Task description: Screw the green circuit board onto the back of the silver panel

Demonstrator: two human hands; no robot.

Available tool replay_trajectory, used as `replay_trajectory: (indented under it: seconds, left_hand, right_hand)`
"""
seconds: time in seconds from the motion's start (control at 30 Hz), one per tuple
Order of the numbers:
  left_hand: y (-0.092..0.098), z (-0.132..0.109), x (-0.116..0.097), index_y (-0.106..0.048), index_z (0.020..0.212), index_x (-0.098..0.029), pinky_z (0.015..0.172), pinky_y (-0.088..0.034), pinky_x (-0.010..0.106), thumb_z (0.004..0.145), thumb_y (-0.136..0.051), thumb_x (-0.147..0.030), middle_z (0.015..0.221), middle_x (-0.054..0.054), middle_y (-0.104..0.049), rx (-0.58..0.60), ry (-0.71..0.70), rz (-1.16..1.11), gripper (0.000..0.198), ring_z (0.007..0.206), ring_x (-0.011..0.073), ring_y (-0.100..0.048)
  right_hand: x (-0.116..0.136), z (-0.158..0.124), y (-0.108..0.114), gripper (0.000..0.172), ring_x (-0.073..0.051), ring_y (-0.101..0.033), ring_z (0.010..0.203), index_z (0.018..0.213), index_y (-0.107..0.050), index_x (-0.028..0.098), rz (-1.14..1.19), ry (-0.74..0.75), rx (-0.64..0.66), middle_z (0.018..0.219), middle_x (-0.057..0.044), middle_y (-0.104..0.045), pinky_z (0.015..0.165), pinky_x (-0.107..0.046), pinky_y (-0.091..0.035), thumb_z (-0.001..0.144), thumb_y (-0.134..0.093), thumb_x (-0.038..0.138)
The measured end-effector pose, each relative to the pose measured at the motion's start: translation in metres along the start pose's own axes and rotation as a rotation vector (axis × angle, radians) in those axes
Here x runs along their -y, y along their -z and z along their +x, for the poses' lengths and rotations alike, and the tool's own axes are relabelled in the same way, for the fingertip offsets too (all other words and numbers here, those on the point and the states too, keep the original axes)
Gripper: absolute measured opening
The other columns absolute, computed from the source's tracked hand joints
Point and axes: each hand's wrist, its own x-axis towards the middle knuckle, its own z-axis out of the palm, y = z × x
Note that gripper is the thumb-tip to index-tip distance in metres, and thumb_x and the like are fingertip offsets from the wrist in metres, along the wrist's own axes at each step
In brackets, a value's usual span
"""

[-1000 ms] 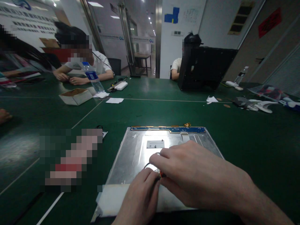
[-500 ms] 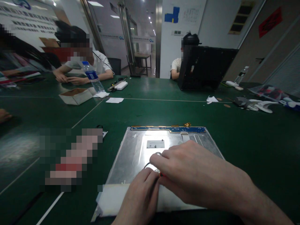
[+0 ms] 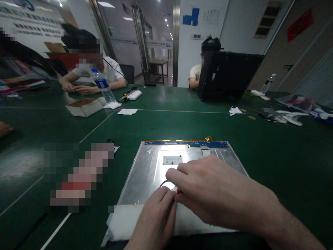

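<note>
A flat silver metal panel (image 3: 145,173) lies on the green table in front of me, with a blue circuit strip (image 3: 186,142) along its far edge and a white sheet (image 3: 122,220) under its near edge. My left hand (image 3: 154,222) rests on the panel's near part, fingers curled and pinching a thin black and red wire (image 3: 166,183). My right hand (image 3: 210,189) lies over the panel's middle, its fingers bent and pressed together at the same wire, fingertips touching my left hand's.
A black monitor (image 3: 229,74) stands at the far side, a person behind it. At the far left sit other people, a water bottle (image 3: 104,86) and an open cardboard box (image 3: 83,106). White scraps (image 3: 235,110) and plastic parts (image 3: 288,117) lie at the right.
My right hand has shifted slightly toward me and down over the wire; my left hand stays in place. The panel has not moved.
</note>
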Motion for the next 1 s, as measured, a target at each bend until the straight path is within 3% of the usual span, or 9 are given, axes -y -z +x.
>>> replay_trajectory:
  seconds: [0.33,0.6,1.0]
  left_hand:
    - [0.0027,0.0027,-0.0026,-0.062,0.084,-0.019,0.065,-0.053,0.032,0.086,-0.044,-0.013,0.085,0.009,-0.064,-0.020,0.001,0.001,0.019,0.075,0.0222,-0.062]
    - [0.0000,-0.0012,0.0008,-0.060,0.087,-0.018,0.066,-0.052,0.033,0.088,-0.042,-0.013,0.088,0.009,-0.063,0.014,0.008,0.004,0.020,0.078,0.0224,-0.061]
    - [0.0018,0.0026,-0.0016,-0.060,0.085,-0.018,0.065,-0.051,0.034,0.088,-0.041,-0.013,0.087,0.008,-0.063,0.003,0.000,0.003,0.020,0.076,0.0228,-0.061]
  right_hand:
    - [0.0007,-0.0012,0.0041,0.017,-0.013,-0.049,0.063,0.096,-0.049,0.018,0.040,0.037,0.025,0.086,-0.002,-0.060,0.049,-0.028,-0.030,0.081,-0.056,0.016]
    - [-0.0003,-0.0005,0.0000,0.011,-0.014,-0.051,0.063,0.097,-0.050,0.019,0.000,0.022,-0.005,0.083,-0.001,-0.062,0.048,-0.028,-0.027,0.087,-0.051,0.015]
    - [0.0016,0.0006,0.0020,0.009,-0.013,-0.051,0.063,0.094,-0.052,0.019,0.011,0.005,0.002,0.084,-0.001,-0.063,0.049,-0.027,-0.028,0.086,-0.055,0.019]
